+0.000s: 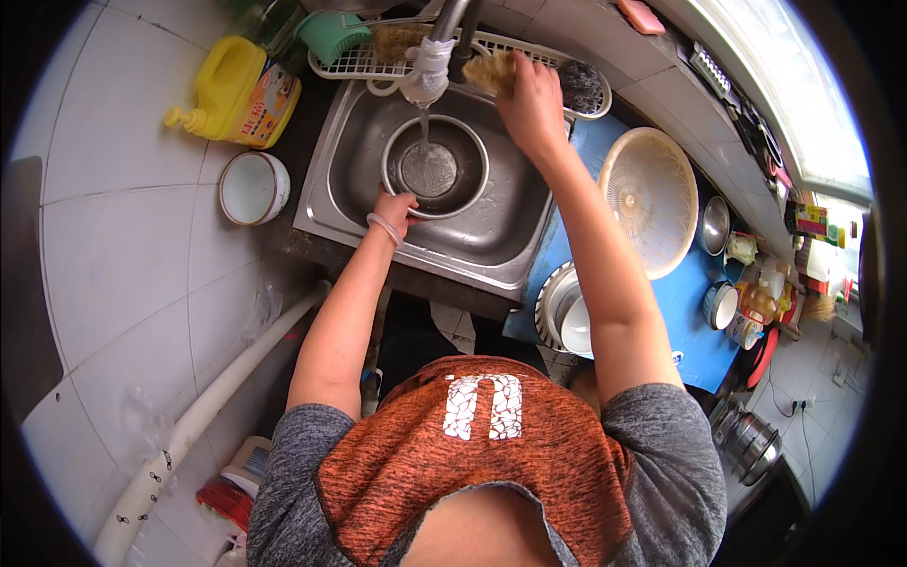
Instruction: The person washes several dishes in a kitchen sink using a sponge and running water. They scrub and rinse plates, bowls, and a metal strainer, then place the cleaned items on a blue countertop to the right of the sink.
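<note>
A round metal bowl (470, 152) is in the stainless steel sink (354, 205), and water runs into it from the faucet (429, 67), whose mouth is wrapped in white cloth. My left hand (398, 211) grips the bowl's near left rim, thumb over the edge. My right hand (533, 103) is above the sink's far right corner, over a white wire-grid rack (348, 66). Its fingers are on a tan fibrous scrubber (490, 71); whether it is lifted off the rack cannot be told. A dark steel-wool scourer (579, 86) lies just right of the hand.
On the left stand a yellow detergent jug (234, 92) and a white enamel-like bowl (254, 188). A blue counter (694, 312) at right holds a large plastic basket (648, 202), stacked bowls (565, 308) and small bowls. A green plastic container (331, 37) sits on the rack's left end.
</note>
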The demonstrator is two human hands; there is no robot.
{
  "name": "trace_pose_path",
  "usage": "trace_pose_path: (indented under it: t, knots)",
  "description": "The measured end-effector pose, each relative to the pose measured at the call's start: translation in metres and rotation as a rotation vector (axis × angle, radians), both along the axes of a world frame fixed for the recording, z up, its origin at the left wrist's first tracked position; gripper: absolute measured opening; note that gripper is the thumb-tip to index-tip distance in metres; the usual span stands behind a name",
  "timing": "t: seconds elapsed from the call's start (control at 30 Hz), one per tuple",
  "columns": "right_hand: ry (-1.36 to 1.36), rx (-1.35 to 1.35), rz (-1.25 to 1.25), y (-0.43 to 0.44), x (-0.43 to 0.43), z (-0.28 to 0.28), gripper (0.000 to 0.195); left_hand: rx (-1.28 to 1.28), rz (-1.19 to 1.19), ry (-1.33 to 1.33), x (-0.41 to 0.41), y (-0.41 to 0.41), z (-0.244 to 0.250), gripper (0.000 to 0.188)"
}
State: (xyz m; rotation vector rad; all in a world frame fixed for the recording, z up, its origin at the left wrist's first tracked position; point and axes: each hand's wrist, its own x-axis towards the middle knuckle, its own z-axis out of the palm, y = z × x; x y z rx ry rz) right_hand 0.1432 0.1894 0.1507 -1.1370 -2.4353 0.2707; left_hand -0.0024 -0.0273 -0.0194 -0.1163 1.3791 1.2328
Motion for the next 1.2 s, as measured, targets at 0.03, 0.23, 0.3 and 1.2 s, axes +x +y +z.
trace_pose_path:
  t: [0.03, 0.23, 0.3, 1.2]
  knots:
    - [0.102, 0.045, 0.09, -0.015, 0.004, -0.003, 0.049, -0.014, 0.01, 0.029, 0.0, -0.003, 0.002, 0.059]
    - [-0.236, -0.27, 0.267, -0.107, -0.011, -0.084, 0.056, 0.036, -0.007, -0.089, -0.002, -0.01, 0.012, 0.058]
    - [-0.085, -0.365, 0.215, -0.119, -0.013, -0.103, 0.052, 0.028, -0.02, -0.019, -0.003, -0.012, 0.017, 0.062]
    - [0.157, -0.684, 0.446, -0.148, -0.019, -0.104, 0.025, -0.117, 0.04, 0.668, -0.014, -0.006, 0.0, 0.059]
